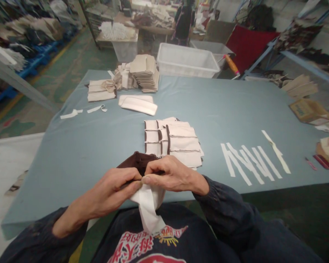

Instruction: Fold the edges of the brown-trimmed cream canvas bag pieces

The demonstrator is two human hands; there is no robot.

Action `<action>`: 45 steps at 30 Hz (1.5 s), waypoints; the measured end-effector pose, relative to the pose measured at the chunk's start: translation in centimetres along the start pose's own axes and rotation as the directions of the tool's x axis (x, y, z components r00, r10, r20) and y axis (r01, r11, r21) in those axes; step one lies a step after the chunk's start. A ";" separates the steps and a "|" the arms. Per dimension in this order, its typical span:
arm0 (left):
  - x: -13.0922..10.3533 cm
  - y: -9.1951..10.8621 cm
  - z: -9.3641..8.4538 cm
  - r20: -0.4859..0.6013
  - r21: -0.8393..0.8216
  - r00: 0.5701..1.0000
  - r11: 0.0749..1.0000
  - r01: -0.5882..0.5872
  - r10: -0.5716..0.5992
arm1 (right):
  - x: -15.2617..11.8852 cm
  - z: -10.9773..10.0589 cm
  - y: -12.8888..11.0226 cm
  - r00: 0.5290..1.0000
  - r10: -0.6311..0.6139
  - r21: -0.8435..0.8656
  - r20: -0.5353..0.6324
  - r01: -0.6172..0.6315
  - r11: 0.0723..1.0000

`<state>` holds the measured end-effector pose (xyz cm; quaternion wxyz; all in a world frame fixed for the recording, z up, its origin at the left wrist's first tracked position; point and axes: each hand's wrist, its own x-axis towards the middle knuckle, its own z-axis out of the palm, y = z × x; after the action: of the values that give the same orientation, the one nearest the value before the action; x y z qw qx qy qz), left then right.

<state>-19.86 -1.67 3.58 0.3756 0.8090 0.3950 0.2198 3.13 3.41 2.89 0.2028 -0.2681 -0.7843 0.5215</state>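
My left hand (119, 184) and my right hand (171, 173) meet at the table's near edge, fingers pinched together on a fabric piece (137, 159) with a dark brown side and a pale side. A white strip (149, 210) hangs below my fingertips against the apron; whether it is joined to the fabric I cannot tell. Just beyond my hands lies a pile of cream fabric pieces (182, 140) with dark brown edging. Several loose white strips (249, 162) lie to the right on the table.
The table (98, 135) has a blue-grey cover. Toward its back stand a stack of beige pieces (145, 73), bundled fabric (101, 90) and cream padded panels (138, 105). A white plastic bin (188, 62) sits behind the far edge. A cardboard box (311, 111) is at the right; a person (183, 22) stands farther back.
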 end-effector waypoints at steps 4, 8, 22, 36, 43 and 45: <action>-0.3 0.7 -0.1 -0.013 -0.059 1.000 0.998 -0.012 0.011 | 0.1 2.0 -0.5 0.994 -0.067 0.119 -0.088 0.077 0.990; -0.7 1.0 -0.2 0.008 -0.187 1.000 0.982 0.024 -0.023 | -0.6 3.6 0.0 0.955 -0.212 -0.001 -0.209 0.216 0.976; -0.7 3.0 -1.3 0.017 0.014 1.000 1.000 0.009 -0.010 | -1.2 1.6 -0.9 0.879 -0.463 -0.438 -0.116 0.374 0.818; -0.7 4.0 -1.5 -0.036 0.086 0.997 0.994 0.064 -0.061 | -1.4 -1.0 2.7 0.924 -0.365 -0.411 -0.116 0.290 0.864; -0.9 1.8 -5.4 -0.083 0.111 0.986 0.982 0.153 -0.145 | -2.5 -2.5 2.6 0.910 -0.373 -0.404 -0.183 0.277 0.872; -0.3 0.9 -7.0 -0.084 0.102 0.981 0.977 0.185 -0.177 | -2.3 -2.7 0.9 0.894 -0.395 -0.383 -0.212 0.296 0.875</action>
<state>-24.15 0.73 8.59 0.3341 0.7805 0.4920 0.1925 6.75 4.17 2.99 0.3541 -0.2249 -0.8606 0.2889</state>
